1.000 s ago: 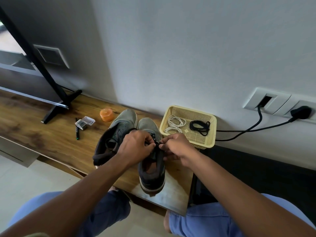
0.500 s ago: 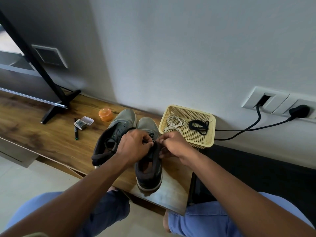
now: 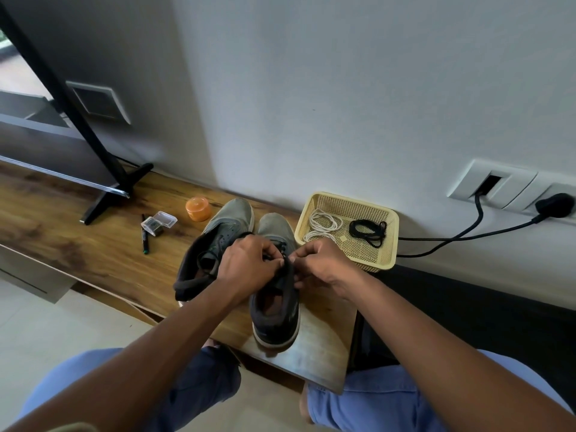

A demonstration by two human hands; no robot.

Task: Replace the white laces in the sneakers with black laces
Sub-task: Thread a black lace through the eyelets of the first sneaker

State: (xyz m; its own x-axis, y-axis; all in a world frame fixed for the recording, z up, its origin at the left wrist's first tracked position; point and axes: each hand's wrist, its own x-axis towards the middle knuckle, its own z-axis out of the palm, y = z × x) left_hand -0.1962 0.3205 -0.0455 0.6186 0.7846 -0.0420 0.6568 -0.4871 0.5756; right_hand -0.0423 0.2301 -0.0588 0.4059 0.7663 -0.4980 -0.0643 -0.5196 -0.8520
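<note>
While both sneakers sit toes-to-wall mid-frame on brown wooden bench, left hand and right hand meet over right grey sneaker, fingers curled, pinching black lace at eyelets — likely threading. Left grey sneaker waits alongside. Cream mesh plastic basket, right of centre, keeps coiled white laces and spare black lace coil within reach.

A pale grey wall runs behind a long wooden shelf with a dark grain. At far left a black TV stand leg rests on the wood. A white socket panel sits on the wall at right, with a black plug in it. Light floor tiles lie near left.
</note>
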